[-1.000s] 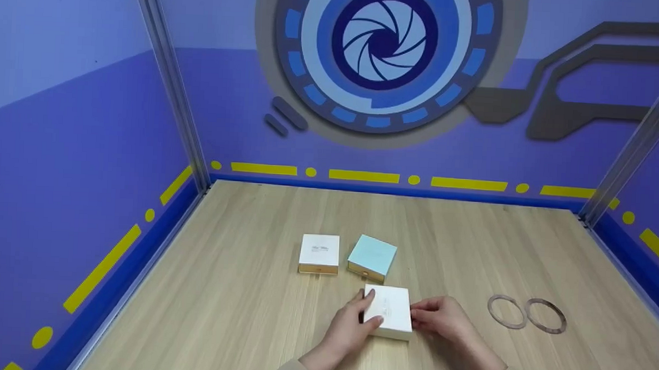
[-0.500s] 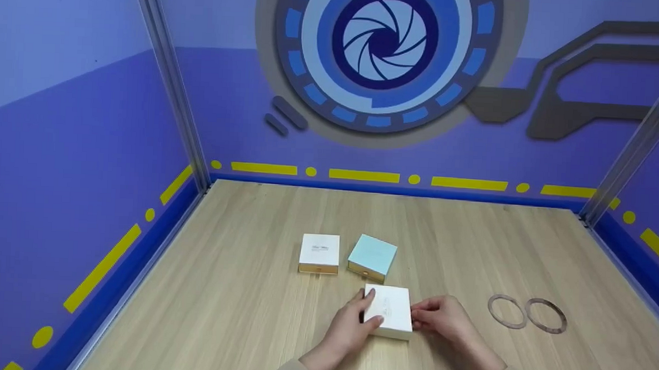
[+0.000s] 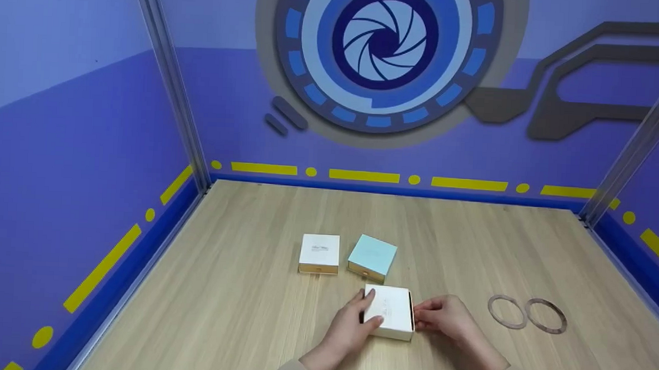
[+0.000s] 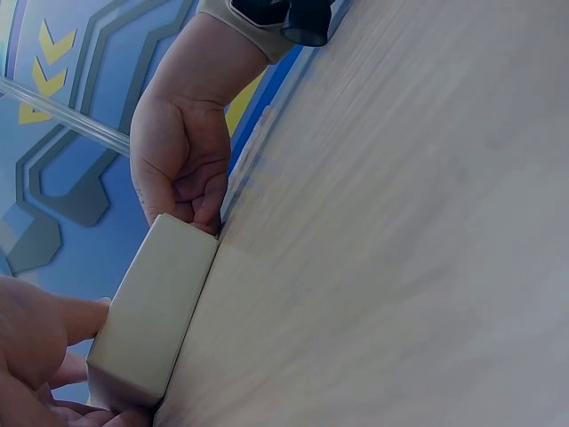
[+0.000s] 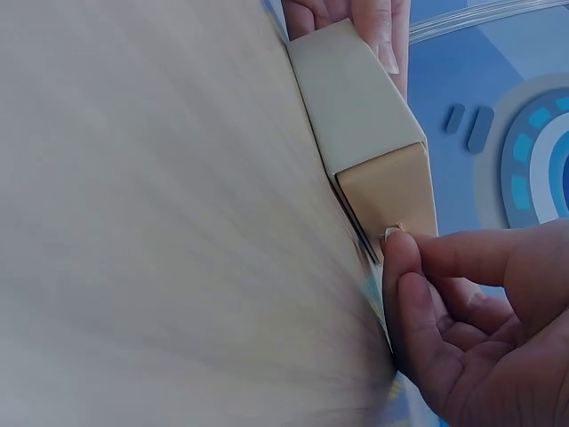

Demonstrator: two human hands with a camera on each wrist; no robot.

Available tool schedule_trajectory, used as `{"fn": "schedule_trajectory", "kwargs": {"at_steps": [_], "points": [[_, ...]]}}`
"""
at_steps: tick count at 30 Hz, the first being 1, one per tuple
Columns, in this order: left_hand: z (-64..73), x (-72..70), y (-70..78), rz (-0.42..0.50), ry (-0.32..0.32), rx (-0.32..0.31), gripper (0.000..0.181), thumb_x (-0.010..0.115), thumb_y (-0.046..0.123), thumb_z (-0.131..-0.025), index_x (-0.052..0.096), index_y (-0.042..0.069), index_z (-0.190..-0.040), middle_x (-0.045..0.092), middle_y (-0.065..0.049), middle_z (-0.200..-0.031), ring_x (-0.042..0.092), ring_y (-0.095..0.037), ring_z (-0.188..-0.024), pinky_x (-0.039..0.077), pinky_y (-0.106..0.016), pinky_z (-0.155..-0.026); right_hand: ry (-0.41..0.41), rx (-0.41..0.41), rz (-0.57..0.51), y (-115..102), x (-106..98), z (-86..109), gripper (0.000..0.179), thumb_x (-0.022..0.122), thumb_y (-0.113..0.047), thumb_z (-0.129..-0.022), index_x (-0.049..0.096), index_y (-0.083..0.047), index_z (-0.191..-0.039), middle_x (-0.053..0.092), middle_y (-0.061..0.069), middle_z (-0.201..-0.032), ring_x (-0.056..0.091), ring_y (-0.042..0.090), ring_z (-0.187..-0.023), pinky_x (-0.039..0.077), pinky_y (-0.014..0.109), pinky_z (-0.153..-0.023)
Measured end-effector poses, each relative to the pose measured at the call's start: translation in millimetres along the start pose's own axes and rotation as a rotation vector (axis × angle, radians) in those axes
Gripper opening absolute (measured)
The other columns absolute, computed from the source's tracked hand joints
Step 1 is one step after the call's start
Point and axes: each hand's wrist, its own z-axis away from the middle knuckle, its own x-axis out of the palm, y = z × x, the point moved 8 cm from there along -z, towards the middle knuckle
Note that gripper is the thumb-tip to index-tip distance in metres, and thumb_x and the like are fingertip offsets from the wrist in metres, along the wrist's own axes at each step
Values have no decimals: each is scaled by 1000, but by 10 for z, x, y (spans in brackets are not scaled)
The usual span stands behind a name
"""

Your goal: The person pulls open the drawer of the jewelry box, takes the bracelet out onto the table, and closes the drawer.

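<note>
A white drawer box [image 3: 395, 307] lies flat on the table in front of me, faint print on its lid. My left hand [image 3: 347, 323] grips its left side, thumb and a finger over the top. At the right side, my right hand [image 3: 447, 318] pinches the small pull tab on the tan drawer front [image 5: 387, 191], seen in the right wrist view. In the head view a thin dark gap shows between sleeve and drawer, so the drawer stands slightly out. Its inside is hidden. The left wrist view shows the box's plain long side [image 4: 153, 311].
Behind it sit another white box [image 3: 319, 250] with gold-coloured sides and a light blue box [image 3: 373, 255], turned at an angle. Two thin brownish rings, a left ring [image 3: 491, 310] and a right ring [image 3: 562, 323], lie flat at the right. Blue-purple panels [image 3: 84, 196] enclose the wooden table.
My right hand has moved slightly right, drawing the drawer a little way out of the white box. My left hand keeps its grip; the other boxes and the rings have not moved.
</note>
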Motion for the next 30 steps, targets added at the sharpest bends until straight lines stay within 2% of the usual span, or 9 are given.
{"fn": "schedule_trajectory", "kwargs": {"at_steps": [12, 22, 30], "points": [[-7, 6, -6, 0, 2, -6, 62, 68, 24, -100, 45, 8, -155, 31, -27, -165, 30, -47, -153, 28, -61, -124, -7, 15, 26, 22, -59, -4, 17, 63, 4, -94, 71, 17, -101, 76, 4, -81, 69, 6, -70, 60, 19, -64], [-8, 2, -10, 12, 2, 6, 61, 69, 23, -99, 46, 6, -154, 33, -31, -163, 31, -49, -152, 29, -61, -123, -49, 35, 32, 36, -138, 8, 15, 63, 4, -95, 70, 16, -100, 72, 0, -77, 68, 6, -69, 60, 19, -63], [-14, 4, -20, 11, -3, -11, 61, 68, 23, -100, 46, 8, -155, 32, -29, -164, 31, -48, -152, 29, -61, -124, -89, 26, 28, 32, -230, 29, 18, 64, 3, -93, 69, 18, -101, 72, -2, -77, 67, 4, -69, 59, 17, -64]]}}
